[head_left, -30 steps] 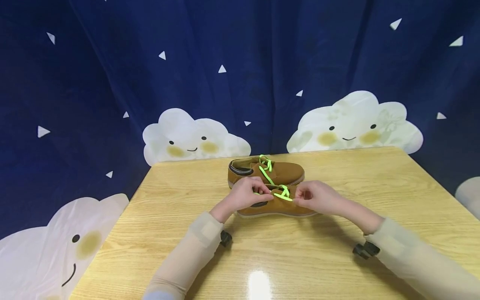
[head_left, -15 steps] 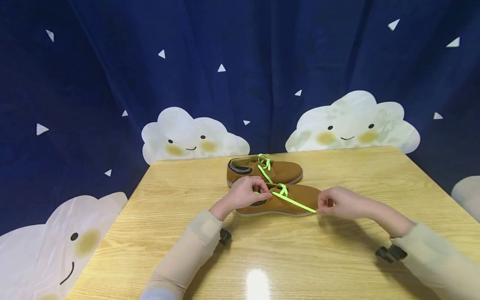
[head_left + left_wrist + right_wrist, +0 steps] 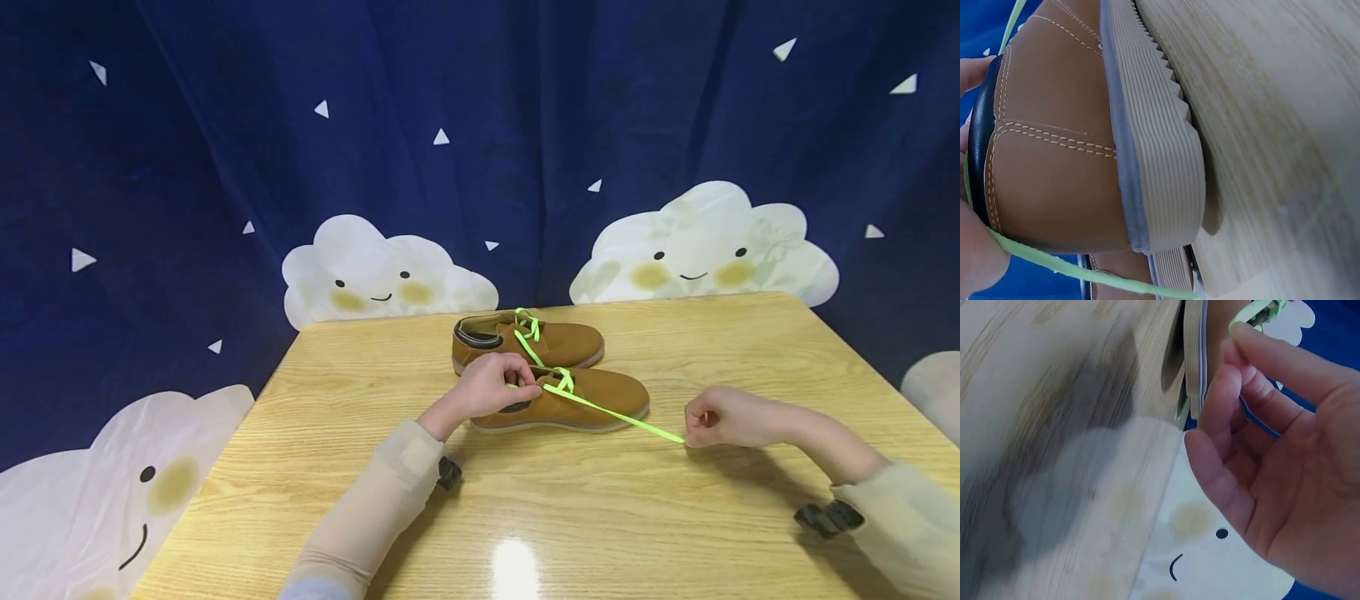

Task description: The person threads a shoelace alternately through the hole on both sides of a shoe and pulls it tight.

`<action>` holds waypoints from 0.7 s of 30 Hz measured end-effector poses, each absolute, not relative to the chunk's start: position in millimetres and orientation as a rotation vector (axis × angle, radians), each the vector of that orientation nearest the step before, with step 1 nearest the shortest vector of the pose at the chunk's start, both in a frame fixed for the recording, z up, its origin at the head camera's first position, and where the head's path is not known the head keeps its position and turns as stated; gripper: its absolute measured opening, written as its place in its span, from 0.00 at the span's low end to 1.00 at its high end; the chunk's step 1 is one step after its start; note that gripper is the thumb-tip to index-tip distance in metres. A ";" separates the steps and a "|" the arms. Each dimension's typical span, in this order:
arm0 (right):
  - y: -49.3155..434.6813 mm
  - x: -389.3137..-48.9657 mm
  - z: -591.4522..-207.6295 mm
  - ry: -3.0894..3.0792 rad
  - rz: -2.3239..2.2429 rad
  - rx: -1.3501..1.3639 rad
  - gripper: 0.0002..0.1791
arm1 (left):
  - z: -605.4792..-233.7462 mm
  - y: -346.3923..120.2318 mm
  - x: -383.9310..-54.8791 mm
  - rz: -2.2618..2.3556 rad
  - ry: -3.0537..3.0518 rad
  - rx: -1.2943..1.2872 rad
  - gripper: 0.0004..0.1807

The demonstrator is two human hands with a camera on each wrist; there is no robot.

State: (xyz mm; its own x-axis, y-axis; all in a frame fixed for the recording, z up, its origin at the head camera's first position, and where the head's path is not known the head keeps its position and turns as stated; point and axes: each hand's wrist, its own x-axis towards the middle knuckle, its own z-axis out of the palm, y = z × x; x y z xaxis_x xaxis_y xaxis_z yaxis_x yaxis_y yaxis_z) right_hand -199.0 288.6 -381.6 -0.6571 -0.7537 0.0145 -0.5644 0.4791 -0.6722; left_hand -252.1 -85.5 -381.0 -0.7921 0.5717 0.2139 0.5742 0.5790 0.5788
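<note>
A brown shoe (image 3: 611,390) lies nearer me on the wooden table, toe to the right. Its bright green shoelace (image 3: 611,412) runs taut from the lacing out past the toe. At the lace's far end, my right hand (image 3: 735,417) pinches it between thumb and forefinger, away from the shoe. My left hand (image 3: 491,387) stays over the shoe's opening with thumb and fingers together. In the left wrist view a length of green lace (image 3: 1085,272) passes under that thumb beside the dark collar (image 3: 985,137); the fingertips are partly cut off there.
Behind stands a second brown shoe (image 3: 573,342), also with green laces, close against the first one. Both are on the wooden table (image 3: 360,375). A dark blue curtain (image 3: 540,150) with white clouds hangs past the table's far edge.
My right hand has moved right and toward me from beside the lacing, drawing the green lace out into a long straight line. The left hand has stayed in place.
</note>
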 end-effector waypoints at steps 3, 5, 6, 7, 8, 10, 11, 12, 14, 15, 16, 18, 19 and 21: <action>293.0 -199.7 -382.0 2.460 -0.951 -1.094 0.15 | -380.3 -86.0 -251.7 -1.033 -2.796 -1.016 0.08; 293.8 -200.1 -382.1 2.476 -0.940 -1.079 0.14 | -380.2 -86.2 -251.9 -1.038 -2.802 -1.019 0.08; 293.4 -199.9 -382.1 2.482 -0.936 -1.068 0.14 | -380.1 -86.3 -252.0 -1.038 -2.803 -1.020 0.08; 292.6 -200.1 -382.4 2.487 -0.929 -1.062 0.14 | -380.4 -86.4 -252.1 -1.040 -2.803 -1.023 0.08; 291.8 -200.2 -382.9 2.492 -0.922 -1.054 0.14 | -380.9 -86.5 -252.3 -1.039 -2.804 -1.026 0.08; 289.5 -200.7 -384.2 2.504 -0.903 -1.030 0.13 | -381.6 -86.6 -252.8 -1.036 -2.800 -1.036 0.08; 288.0 -200.8 -384.7 2.507 -0.895 -1.010 0.13 | -381.8 -86.7 -252.9 -1.037 -2.797 -1.041 0.08; 286.3 -201.2 -385.4 2.514 -0.884 -0.991 0.14 | -381.8 -86.8 -253.0 -1.038 -2.795 -1.045 0.08; 282.8 -202.8 -386.9 2.521 -0.872 -0.953 0.14 | -381.6 -87.0 -253.1 -1.040 -2.791 -1.047 0.09; 280.9 -203.7 -387.4 2.527 -0.861 -0.932 0.14 | -381.2 -87.1 -253.1 -1.041 -2.790 -1.046 0.08; 278.9 -204.6 -387.5 2.531 -0.853 -0.915 0.14 | -380.9 -87.2 -253.0 -1.040 -2.790 -1.044 0.08; 274.8 -206.6 -387.7 2.537 -0.841 -0.889 0.14 | -380.0 -87.3 -252.8 -1.041 -2.795 -1.038 0.08; 272.9 -207.6 -387.5 2.538 -0.838 -0.878 0.14 | -379.8 -87.4 -252.9 -1.037 -2.797 -1.036 0.08; 269.0 -209.1 -386.3 2.545 -0.828 -0.869 0.14 | -379.9 -87.4 -253.5 -1.034 -2.800 -1.034 0.08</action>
